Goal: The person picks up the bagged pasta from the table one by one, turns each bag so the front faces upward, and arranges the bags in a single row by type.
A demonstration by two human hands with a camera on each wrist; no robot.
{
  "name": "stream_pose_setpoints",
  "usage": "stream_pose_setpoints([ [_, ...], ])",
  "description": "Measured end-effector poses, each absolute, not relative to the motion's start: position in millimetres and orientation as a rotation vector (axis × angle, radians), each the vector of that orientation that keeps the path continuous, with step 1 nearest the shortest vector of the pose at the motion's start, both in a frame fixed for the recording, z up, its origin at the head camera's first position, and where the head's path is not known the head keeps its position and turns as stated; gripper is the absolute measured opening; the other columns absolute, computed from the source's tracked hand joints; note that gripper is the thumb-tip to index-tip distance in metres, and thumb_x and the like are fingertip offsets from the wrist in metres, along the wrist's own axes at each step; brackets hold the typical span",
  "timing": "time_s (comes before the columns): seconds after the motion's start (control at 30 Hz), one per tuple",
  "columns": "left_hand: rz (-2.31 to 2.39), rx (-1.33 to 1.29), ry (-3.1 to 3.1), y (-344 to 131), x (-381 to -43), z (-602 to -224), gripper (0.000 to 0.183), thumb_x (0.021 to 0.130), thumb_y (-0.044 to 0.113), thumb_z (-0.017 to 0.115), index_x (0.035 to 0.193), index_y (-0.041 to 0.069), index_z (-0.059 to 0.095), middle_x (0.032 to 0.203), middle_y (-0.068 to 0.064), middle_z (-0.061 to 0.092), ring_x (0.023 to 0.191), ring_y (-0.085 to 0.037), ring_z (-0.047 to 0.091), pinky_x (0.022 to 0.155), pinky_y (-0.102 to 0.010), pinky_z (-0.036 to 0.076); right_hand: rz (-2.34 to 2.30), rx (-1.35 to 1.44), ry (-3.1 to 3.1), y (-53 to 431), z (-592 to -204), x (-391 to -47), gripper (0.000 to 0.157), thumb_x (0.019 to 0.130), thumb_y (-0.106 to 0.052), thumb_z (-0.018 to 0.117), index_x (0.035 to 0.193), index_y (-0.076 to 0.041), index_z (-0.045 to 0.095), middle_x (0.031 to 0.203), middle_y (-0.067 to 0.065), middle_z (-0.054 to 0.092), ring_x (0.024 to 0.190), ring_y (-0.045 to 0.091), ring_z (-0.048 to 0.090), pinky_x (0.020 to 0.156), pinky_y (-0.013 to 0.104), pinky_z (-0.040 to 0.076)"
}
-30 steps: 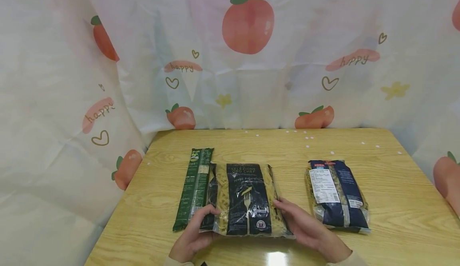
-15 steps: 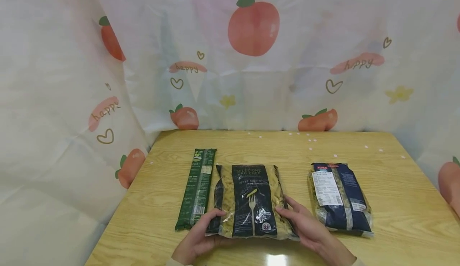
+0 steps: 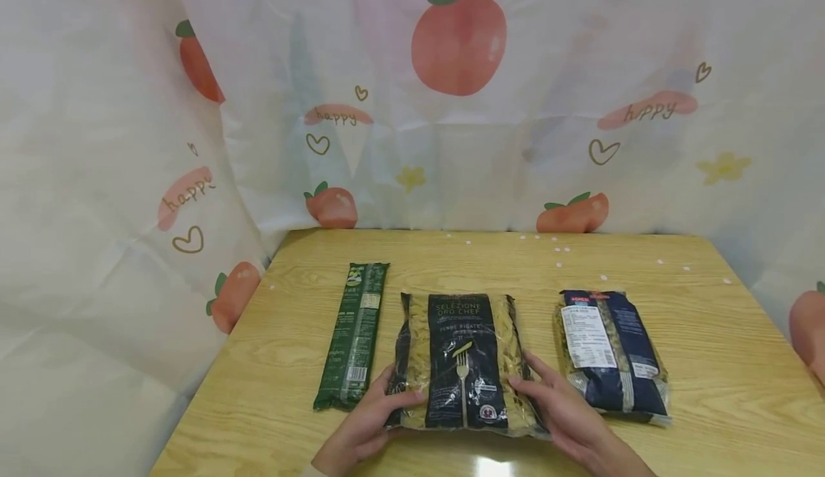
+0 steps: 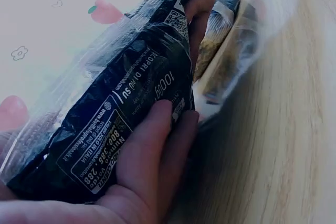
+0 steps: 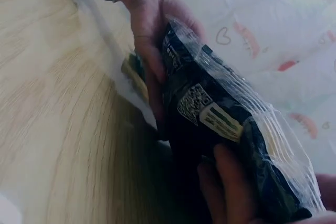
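Both my hands grip a large bag of penne (image 3: pixel 462 362), clear plastic with a black printed band, at the near middle of the table. My left hand (image 3: pixel 370 423) has its thumb over the bag's left side. From the right, my right hand (image 3: pixel 570 416) holds the opposite side, thumb on the front. In the left wrist view, fingers (image 4: pixel 139 153) lie against the bag's black printed underside (image 4: pixel 152 72), which is tilted up over the wood. The right wrist view shows fingers (image 5: pixel 233 182) under the bag (image 5: pixel 210 103), near a QR code.
A long green spaghetti packet (image 3: pixel 354 334) lies left of the penne bag. To the right lies a blue and clear pasta bag (image 3: pixel 612 355) with a white label. The wooden table (image 3: pixel 728 377) ends at a fruit-printed cloth (image 3: pixel 464 162) behind.
The penne bag has shifted right with both hands, away from the green packet, which it overlapped in view before. A gap now shows between them. The view has also shifted slightly.
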State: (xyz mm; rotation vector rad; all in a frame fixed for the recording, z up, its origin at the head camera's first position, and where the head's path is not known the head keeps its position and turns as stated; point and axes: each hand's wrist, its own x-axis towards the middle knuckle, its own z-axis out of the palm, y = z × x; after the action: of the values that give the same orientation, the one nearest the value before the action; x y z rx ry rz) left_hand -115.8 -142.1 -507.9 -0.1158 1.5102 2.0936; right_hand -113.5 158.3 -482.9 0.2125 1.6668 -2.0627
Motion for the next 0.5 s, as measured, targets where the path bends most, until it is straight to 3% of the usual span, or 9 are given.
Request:
stream_pose_setpoints([
  [0.07,2.101,-0.107,1.518,-140,-116,-508,0.093,0.092,0.01,0.071,0.165,0.01,0.012,0.132,-0.008,0.069,0.112,-0.024,0.072,0.098,-0.043,0.06,-2.055,0.201,1.649,162,-484,-112,0.092,0.103,-0.012,0.055,0.164,-0.007,-0.013,0.165,0.028,-0.031,0.15,0.053,-0.027,0.12,0.071,-0.016],
  [0.13,2.111,-0.096,1.522,-140,-117,-508,0.094,0.091,0.008,0.071,0.165,0.01,0.013,0.132,-0.008,0.069,0.11,-0.023,0.073,0.097,-0.042,0.061,-2.028,0.163,1.643,166,-485,-111,0.094,0.103,-0.012,0.056,0.164,-0.007,-0.016,0.166,0.032,-0.022,0.152,0.054,-0.021,0.122,0.07,-0.011],
  [0.23,2.122,-0.067,1.528,-140,-118,-507,0.093,0.09,0.006,0.071,0.164,0.008,0.015,0.133,-0.01,0.067,0.11,-0.022,0.072,0.097,-0.041,0.061,-1.953,0.093,1.683,169,-486,-110,0.099,0.103,-0.014,0.059,0.163,-0.007,-0.02,0.148,0.036,0.044,0.155,0.051,0.01,0.127,0.065,0.006],
  [0.3,2.123,-0.056,1.535,-140,-119,-506,0.092,0.089,0.005,0.07,0.163,0.007,0.016,0.133,-0.011,0.067,0.109,-0.022,0.072,0.097,-0.039,0.061,-1.918,0.046,1.704,171,-486,-110,0.103,0.102,-0.014,0.061,0.162,-0.005,-0.022,0.133,0.031,0.061,0.153,0.051,0.019,0.126,0.063,0.015],
  [0.33,2.123,-0.053,1.539,-140,-119,-505,0.091,0.089,0.004,0.07,0.163,0.006,0.017,0.133,-0.011,0.067,0.109,-0.022,0.072,0.097,-0.039,0.061,-1.901,0.045,1.721,171,-486,-110,0.104,0.101,-0.014,0.063,0.162,-0.006,-0.021,0.111,0.023,0.068,0.148,0.048,0.033,0.126,0.062,0.018],
  [0.37,2.121,-0.057,1.544,-140,-120,-505,0.091,0.089,0.004,0.07,0.163,0.006,0.017,0.133,-0.011,0.067,0.109,-0.021,0.072,0.097,-0.038,0.061,-1.905,0.039,1.713,171,-486,-110,0.106,0.101,-0.013,0.064,0.162,-0.007,-0.022,0.118,0.025,0.067,0.151,0.049,0.029,0.126,0.063,0.015],
  [0.43,2.118,-0.06,1.549,-139,-122,-505,0.091,0.088,0.003,0.07,0.163,0.006,0.017,0.134,-0.011,0.066,0.11,-0.021,0.071,0.098,-0.038,0.06,-1.932,0.034,1.69,171,-486,-110,0.108,0.099,-0.009,0.065,0.162,-0.007,-0.023,0.153,0.046,0.035,0.154,0.054,0.007,0.124,0.066,0.007],
  [0.47,2.114,-0.066,1.555,-139,-123,-505,0.092,0.088,0.003,0.071,0.163,0.006,0.018,0.134,-0.011,0.066,0.11,-0.021,0.071,0.098,-0.037,0.06,-1.947,0.047,1.674,171,-486,-110,0.109,0.099,-0.007,0.065,0.162,-0.008,-0.023,0.157,0.05,0.019,0.154,0.056,-0.001,0.124,0.067,0.004],
  [0.5,2.109,-0.071,1.563,-138,-124,-505,0.092,0.088,0.004,0.071,0.163,0.007,0.018,0.133,-0.01,0.066,0.109,-0.02,0.071,0.098,-0.037,0.06,-1.955,0.073,1.669,171,-486,-110,0.109,0.098,-0.006,0.066,0.162,-0.01,-0.023,0.149,0.052,0.029,0.154,0.056,-0.007,0.124,0.068,0.001],
])
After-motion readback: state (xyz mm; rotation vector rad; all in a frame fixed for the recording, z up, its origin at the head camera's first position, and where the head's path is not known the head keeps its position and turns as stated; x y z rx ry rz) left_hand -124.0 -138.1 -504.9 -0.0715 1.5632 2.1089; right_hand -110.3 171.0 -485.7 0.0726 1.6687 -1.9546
